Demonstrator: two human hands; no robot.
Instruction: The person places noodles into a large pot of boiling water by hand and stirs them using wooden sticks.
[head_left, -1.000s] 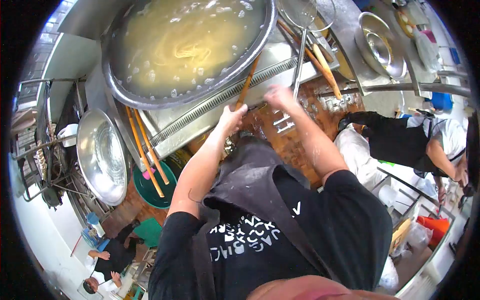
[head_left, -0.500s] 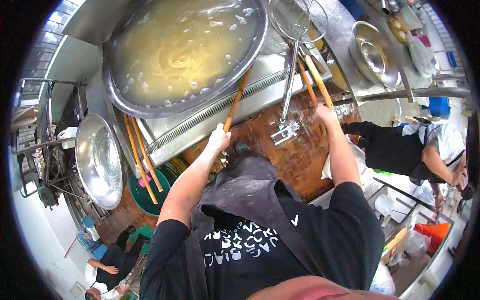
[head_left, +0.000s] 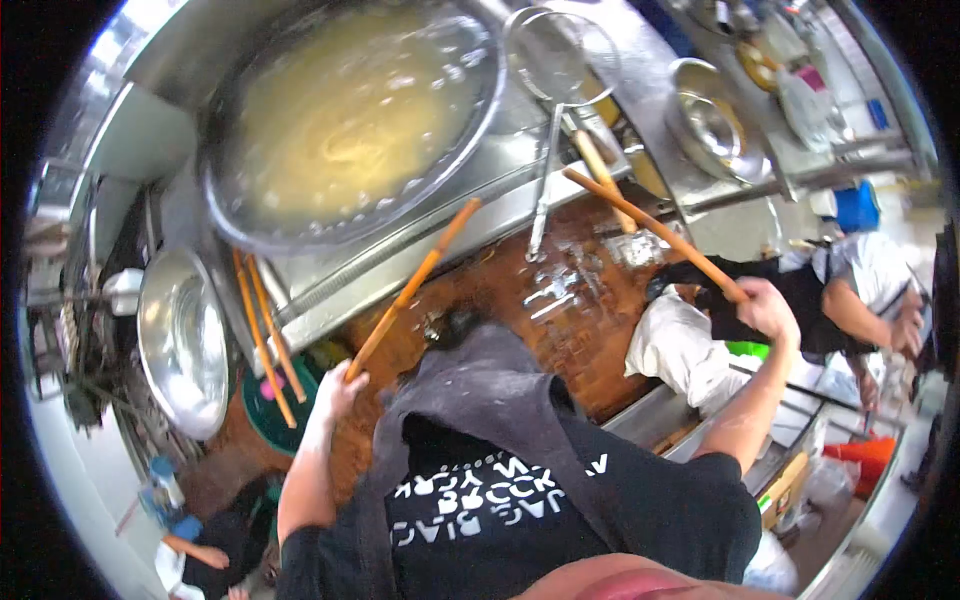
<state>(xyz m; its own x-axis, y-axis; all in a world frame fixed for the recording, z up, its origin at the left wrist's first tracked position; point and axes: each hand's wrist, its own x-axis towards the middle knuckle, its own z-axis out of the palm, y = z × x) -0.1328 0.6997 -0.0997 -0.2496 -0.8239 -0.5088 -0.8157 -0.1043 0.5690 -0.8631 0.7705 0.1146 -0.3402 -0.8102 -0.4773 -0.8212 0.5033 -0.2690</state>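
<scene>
My left hand (head_left: 345,388) is closed around the lower end of a long wooden stick (head_left: 412,290), its tip just short of the pot's near rim. A similar wooden stick (head_left: 650,232) slants up to the left from my right hand (head_left: 768,310), which grips its end. Ahead on the left, a large dark-rimmed pot (head_left: 345,238) holds cloudy yellowish liquid, with pale noodles (head_left: 352,147) blurred near its middle. Between stick and counter, a wire strainer (head_left: 562,60) with a long metal handle lies right of the pot. A lighter wooden rod (head_left: 598,172) rests beside it.
Two more sticks (head_left: 262,335) lean by a shiny metal basin (head_left: 185,345) on the left, above a green tub (head_left: 285,410). Metal bowls (head_left: 715,120) stand at upper right. One co-worker (head_left: 860,290) is close on the right, another (head_left: 215,550) at lower left.
Both hands have moved apart and back toward my body, each carrying its stick. The left stick has left the pot's edge; the right one has swung away from beside the strainer. The view has shifted slightly.
</scene>
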